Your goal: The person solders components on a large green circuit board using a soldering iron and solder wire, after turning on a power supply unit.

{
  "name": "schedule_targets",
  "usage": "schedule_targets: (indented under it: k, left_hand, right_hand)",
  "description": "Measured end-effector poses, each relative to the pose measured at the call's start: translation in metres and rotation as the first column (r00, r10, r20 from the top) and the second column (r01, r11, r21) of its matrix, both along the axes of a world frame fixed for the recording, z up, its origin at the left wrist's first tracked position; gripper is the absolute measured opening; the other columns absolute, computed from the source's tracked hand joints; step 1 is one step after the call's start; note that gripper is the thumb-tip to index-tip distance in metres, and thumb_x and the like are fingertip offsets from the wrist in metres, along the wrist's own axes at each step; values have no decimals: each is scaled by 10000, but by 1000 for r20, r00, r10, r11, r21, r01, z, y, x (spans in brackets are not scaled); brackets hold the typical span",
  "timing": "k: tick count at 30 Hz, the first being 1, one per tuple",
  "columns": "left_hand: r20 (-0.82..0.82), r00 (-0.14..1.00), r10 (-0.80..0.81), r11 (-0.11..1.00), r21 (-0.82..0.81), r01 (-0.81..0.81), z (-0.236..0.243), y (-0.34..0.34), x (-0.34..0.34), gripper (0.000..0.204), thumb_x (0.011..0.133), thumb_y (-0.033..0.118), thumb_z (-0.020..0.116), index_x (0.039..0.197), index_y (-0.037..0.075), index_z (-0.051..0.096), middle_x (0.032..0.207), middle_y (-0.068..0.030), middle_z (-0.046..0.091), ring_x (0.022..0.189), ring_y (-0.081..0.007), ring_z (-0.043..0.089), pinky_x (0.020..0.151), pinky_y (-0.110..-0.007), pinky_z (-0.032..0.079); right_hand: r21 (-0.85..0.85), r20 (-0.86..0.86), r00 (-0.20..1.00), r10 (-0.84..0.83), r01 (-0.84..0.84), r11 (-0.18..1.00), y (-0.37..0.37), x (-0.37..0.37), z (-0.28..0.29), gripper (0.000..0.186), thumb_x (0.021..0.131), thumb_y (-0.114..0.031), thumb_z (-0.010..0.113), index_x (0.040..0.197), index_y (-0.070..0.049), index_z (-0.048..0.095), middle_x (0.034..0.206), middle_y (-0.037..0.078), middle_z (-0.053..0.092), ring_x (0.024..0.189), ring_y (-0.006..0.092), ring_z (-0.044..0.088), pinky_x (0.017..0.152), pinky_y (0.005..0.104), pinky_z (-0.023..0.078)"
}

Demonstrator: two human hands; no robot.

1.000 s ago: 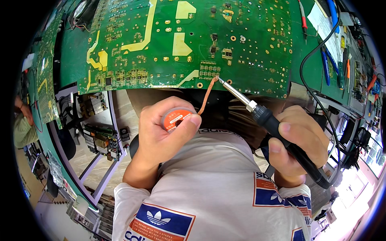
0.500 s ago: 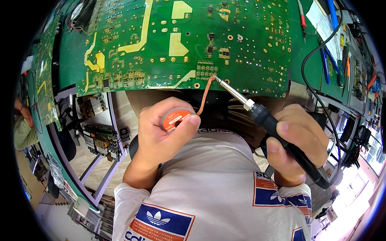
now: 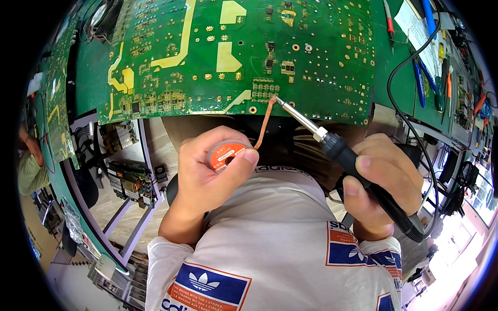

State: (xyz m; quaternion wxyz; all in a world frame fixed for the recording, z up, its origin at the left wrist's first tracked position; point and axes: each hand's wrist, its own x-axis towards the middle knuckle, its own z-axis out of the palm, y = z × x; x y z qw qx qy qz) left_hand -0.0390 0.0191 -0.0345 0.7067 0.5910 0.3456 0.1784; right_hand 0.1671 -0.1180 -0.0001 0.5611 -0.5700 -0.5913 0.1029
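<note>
A large green circuit board (image 3: 306, 62) lies at the front edge of the bench, its near edge reaching over my lap. My left hand (image 3: 215, 168) is closed around a small round spool of desoldering braid (image 3: 226, 155) with an orange label. From it a strip of copper braid (image 3: 265, 124) runs up to a group of small pads near the board's front edge. My right hand (image 3: 386, 181) grips the black handle of a soldering iron (image 3: 337, 147) like a pen. The iron's metal tip meets the braid's end at the pads; the exact contact is too small to make out.
The iron's black cable (image 3: 397, 98) loops along the right. Beyond it lie a red probe (image 3: 389, 23), blue-handled pliers (image 3: 419, 85), screwdrivers and a paper sheet (image 3: 415, 31). Another green board (image 3: 62, 98) stands at the left, with a person's arm (image 3: 31, 147) past it.
The board, braid end and iron tip appear shifted very slightly to the left. Both hands keep their hold, and the tip stays at the braid's end.
</note>
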Motion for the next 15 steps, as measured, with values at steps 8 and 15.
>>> schedule_targets:
  k: [8, 15]
  left_hand:
    - [-11, 1000, 25, 998, -52, -25, 1, 0, -2, 112, 836, 66, 699, 801, -14, 628, 651, -7, 589, 584, -43, 514, 506, -194, 382]
    - [12, 1000, -16, 999, 42, 15, -2, 1, -1, 64, 816, -8, 636, 845, -46, 594, 639, -16, 573, 529, -46, 481, 472, -189, 366]
  right_hand:
    - [-5, 12, 1000, 11, -11, 1000, 2, 1, 1, 340, 597, 55, 768, 918, 57, 654, 730, 138, 626, 573, 246, 615, 520, 330, 486]
    - [3, 16, 1000, 27, -27, 1000, -4, 4, 2, 367, 610, 48, 766, 957, 57, 645, 750, 147, 623, 578, 248, 611, 527, 334, 488]
